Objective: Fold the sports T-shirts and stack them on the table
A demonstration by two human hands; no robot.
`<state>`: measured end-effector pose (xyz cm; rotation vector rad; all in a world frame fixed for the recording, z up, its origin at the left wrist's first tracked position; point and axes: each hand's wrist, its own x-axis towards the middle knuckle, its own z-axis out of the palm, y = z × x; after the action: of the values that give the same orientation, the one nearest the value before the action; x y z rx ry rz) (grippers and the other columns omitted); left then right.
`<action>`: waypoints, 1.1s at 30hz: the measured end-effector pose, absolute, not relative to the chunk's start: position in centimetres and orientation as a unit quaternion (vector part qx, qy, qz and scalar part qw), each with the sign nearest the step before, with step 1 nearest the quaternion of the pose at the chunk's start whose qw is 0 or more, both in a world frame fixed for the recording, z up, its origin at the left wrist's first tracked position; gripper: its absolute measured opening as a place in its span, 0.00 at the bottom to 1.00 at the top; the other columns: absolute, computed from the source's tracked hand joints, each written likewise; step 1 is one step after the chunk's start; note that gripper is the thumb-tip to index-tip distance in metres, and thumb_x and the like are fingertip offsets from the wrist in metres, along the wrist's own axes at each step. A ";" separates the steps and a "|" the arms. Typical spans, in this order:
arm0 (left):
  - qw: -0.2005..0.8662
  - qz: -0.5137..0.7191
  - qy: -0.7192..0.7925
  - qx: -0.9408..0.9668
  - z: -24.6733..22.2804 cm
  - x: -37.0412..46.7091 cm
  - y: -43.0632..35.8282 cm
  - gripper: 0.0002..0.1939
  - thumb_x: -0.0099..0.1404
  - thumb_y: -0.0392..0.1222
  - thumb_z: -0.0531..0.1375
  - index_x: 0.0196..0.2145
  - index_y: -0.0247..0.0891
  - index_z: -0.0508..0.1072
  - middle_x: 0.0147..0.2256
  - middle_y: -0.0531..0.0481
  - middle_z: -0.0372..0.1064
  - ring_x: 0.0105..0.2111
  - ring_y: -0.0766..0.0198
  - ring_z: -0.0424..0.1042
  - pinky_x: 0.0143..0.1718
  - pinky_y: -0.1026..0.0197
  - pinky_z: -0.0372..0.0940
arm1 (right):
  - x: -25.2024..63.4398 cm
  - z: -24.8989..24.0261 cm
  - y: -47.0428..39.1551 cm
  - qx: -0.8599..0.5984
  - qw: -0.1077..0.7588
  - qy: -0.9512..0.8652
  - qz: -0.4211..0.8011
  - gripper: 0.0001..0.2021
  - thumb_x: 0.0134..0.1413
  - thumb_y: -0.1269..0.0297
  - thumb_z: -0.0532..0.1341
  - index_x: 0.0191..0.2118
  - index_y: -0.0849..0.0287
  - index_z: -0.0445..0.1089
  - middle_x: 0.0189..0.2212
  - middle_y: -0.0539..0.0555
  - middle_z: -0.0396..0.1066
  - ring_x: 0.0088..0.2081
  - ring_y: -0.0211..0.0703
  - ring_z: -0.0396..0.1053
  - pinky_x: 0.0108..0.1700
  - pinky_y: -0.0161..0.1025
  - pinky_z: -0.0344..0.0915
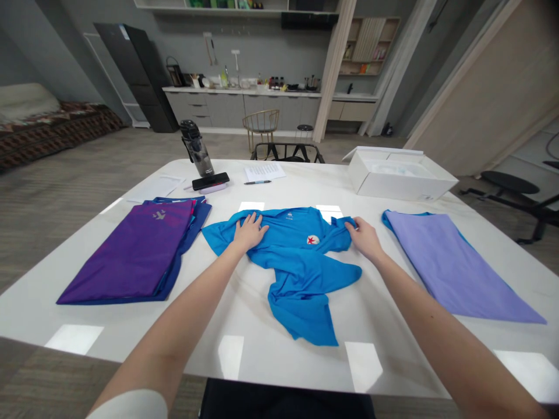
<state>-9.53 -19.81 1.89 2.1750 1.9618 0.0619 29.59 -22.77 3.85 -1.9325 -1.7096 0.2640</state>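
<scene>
A crumpled blue T-shirt (301, 267) with a red star badge lies in the middle of the white table (244, 361), its lower part bunched toward me. My left hand (251, 231) rests flat on its left shoulder area with the fingers spread. Between thumb and fingers, my right hand (363, 235) pinches the sleeve at the shirt's right side. Left of the shirt is a stack of folded garments with a purple shirt (131, 250) on top. On the right lies a folded lavender shirt (454, 262) over a blue one.
Toward the back stand a dark water bottle (197, 150), a black case (210, 181), a paper sheet (265, 170) with a pen (257, 182), and an open white box (399, 174). Beyond the table are a black chair (288, 153) and a kitchen counter (248, 90).
</scene>
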 end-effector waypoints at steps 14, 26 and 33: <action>0.007 0.096 0.624 0.776 2.2 -6.5 -17.3 0.25 0.76 0.47 0.47 0.63 0.37 0.68 0.63 0.36 0.66 0.63 0.47 0.65 0.67 0.44 0.54 | 38.8 4.5 -26.9 -0.801 0.110 -0.586 0.051 0.15 0.51 0.66 0.61 0.46 0.58 0.76 0.36 0.57 0.76 0.34 0.49 0.74 0.35 0.41 0.66; 0.096 0.026 0.654 0.750 1.2 -6.0 -17.3 0.41 0.73 0.66 0.39 0.74 0.39 0.50 0.74 0.43 0.40 0.74 0.47 0.40 0.71 0.36 0.40 | 24.0 3.5 -19.2 -0.693 0.072 -0.717 0.040 0.20 0.66 0.51 0.58 0.55 0.56 0.73 0.52 0.62 0.71 0.52 0.56 0.69 0.49 0.45 0.65; 0.103 0.038 0.650 0.752 0.9 -5.7 -15.4 0.43 0.73 0.67 0.37 0.74 0.38 0.48 0.74 0.47 0.39 0.74 0.50 0.39 0.73 0.39 0.37 | 25.8 1.8 -14.9 -0.764 0.086 -0.639 0.018 0.16 0.70 0.62 0.49 0.53 0.58 0.70 0.50 0.67 0.72 0.50 0.59 0.70 0.48 0.51 0.65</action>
<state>-5.66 -15.39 0.94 2.2172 1.9188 0.1122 25.79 -14.93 1.84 -2.2779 -1.9029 0.0547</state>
